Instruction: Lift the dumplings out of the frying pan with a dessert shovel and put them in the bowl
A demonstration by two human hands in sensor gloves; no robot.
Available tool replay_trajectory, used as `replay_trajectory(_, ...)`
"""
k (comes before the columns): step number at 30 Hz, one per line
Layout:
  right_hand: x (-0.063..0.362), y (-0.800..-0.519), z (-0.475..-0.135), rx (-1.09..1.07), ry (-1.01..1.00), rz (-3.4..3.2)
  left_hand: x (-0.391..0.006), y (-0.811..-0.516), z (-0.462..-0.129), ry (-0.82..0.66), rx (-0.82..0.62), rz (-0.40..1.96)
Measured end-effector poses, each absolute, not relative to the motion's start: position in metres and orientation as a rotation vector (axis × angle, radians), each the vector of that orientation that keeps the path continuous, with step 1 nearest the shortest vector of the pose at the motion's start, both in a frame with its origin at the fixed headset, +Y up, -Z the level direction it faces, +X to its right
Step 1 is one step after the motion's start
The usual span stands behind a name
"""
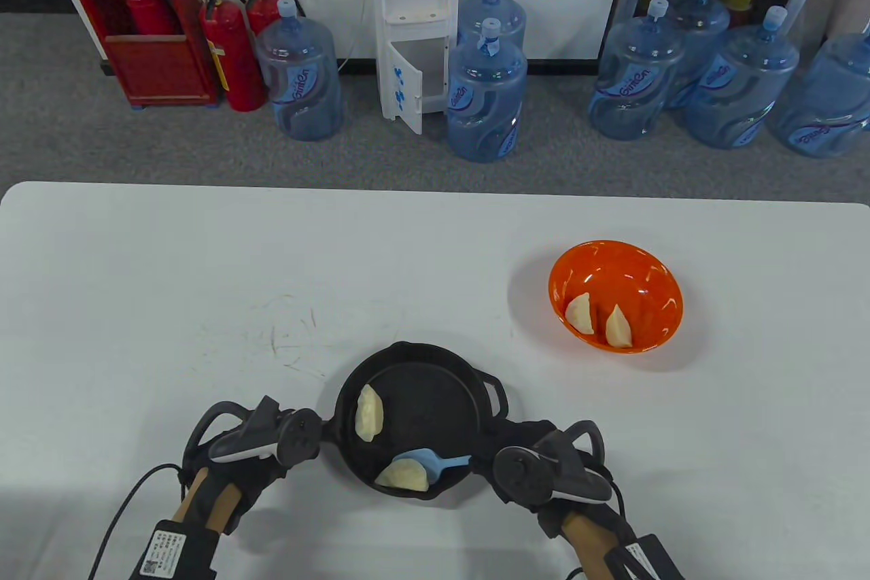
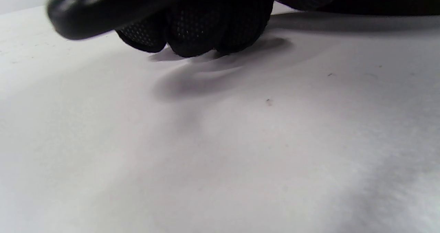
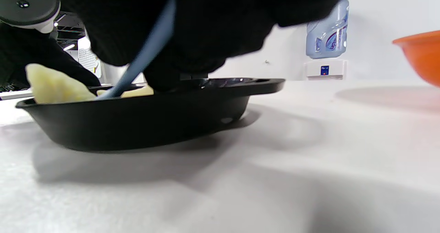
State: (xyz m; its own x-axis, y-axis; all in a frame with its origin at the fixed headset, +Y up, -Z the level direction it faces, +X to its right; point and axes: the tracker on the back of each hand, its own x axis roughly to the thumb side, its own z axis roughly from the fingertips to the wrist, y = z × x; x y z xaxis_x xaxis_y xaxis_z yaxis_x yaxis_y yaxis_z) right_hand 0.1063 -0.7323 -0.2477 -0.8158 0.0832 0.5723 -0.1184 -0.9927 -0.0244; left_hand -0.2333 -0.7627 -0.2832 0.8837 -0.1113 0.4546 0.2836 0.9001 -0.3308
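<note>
The table view looks down from above the near edge of the white tabletop (image 1: 204,267), facing a far wall lined with blue water bottles (image 1: 486,97). The left wrist view sits almost level with the tabletop, close behind black gloved fingers (image 2: 196,30). The right wrist view is equally low, close beside the round black frying pan (image 3: 137,123), facing the orange plastic bowl (image 3: 421,56). Table and right wrist views share pan, bowl and tabletop.

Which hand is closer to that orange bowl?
The right hand. It is at the pan's right edge, holding the blue shovel, below-left of the bowl. The left hand is beyond the pan, farther away.
</note>
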Motion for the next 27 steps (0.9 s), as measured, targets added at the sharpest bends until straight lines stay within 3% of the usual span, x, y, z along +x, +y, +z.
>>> replay_trajectory(19,0.118,-0.736,-0.258,0.777,0.058,2.762,-0.233,-0.763,-0.283,-0.442,-0.402,-0.211)
replay_trajectory(27,0.128,-0.730,-0.261,0.670,0.025,2.699,-0.234,-0.763,-0.283,-0.443,-0.403,-0.212)
